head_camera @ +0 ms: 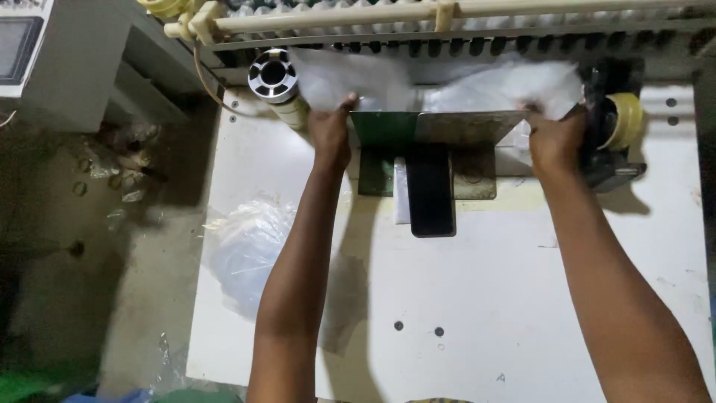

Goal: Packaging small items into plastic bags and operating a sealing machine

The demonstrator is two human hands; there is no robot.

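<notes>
Plastic sheet (418, 78) blurred; fingertips hidden

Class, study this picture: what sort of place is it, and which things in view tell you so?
Probably a small workshop or packing station. A white worktable carries a machine with a metal roller and a metal plate, and both hands, left hand and right hand, pull clear plastic film across it.
</notes>
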